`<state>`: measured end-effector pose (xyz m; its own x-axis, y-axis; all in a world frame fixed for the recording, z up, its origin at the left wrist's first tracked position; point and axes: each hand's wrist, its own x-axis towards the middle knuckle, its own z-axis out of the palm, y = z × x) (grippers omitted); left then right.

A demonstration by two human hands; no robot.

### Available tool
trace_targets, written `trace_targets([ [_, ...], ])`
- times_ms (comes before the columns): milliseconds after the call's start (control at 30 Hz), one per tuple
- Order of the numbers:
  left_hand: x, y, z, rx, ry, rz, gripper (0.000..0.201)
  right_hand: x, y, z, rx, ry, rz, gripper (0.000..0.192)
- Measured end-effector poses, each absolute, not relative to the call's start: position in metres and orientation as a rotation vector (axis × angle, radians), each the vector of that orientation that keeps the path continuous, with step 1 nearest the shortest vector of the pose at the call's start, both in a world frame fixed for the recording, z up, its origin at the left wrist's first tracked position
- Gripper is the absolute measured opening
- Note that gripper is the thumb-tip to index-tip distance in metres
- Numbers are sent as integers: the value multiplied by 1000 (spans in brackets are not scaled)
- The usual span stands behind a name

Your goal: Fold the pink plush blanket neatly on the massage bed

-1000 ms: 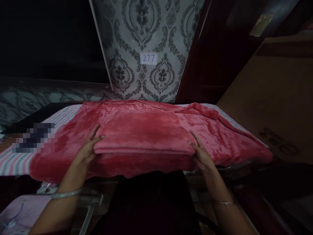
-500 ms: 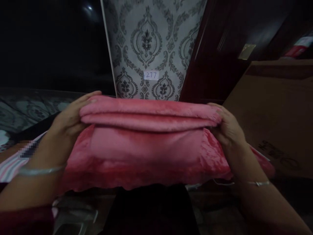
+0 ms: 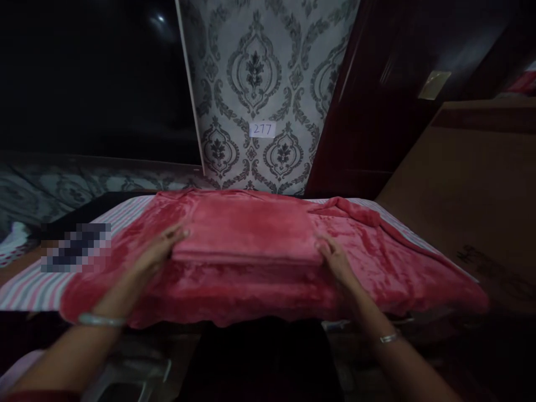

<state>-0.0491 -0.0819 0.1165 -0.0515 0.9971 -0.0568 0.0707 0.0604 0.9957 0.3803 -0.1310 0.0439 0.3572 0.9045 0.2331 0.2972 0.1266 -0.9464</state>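
A folded pink plush cloth (image 3: 251,226) lies flat as a layered rectangle, its folded edge facing me. My left hand (image 3: 165,245) is closed on its left side near the front corner, thumb on top. At the opposite side, my right hand (image 3: 335,258) grips the right front corner in the same way. Beneath it spreads a larger pink plush blanket (image 3: 268,296), wrinkled on the right and hanging over the table's front edge. The fingers under the cloth are hidden.
A striped cloth (image 3: 25,287) covers the table under the blanket. A blurred-out dark item (image 3: 77,248) lies at left. A large cardboard box (image 3: 473,184) stands at right. Behind are a dark screen (image 3: 92,84) and patterned wall (image 3: 255,72) with a "277" label (image 3: 262,129).
The folded cloth has come down from close in front of me onto the blanket, farther away. Both hands moved down and inward with it, still holding its sides.
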Motion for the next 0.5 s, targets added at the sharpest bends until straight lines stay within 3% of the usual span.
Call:
trace_targets([
  [133, -56, -94, 56, 1165, 1502, 1103, 66, 374, -145, -2, -1485, -1173, 706, 48],
  [400, -74, -85, 51, 1220, 1429, 1023, 77, 393, -151, 2, -1512, -1295, 797, 57],
  [500, -83, -71, 52, 1396, 1566, 1115, 78, 401, -143, 4, -1574, -1346, 619, 62],
])
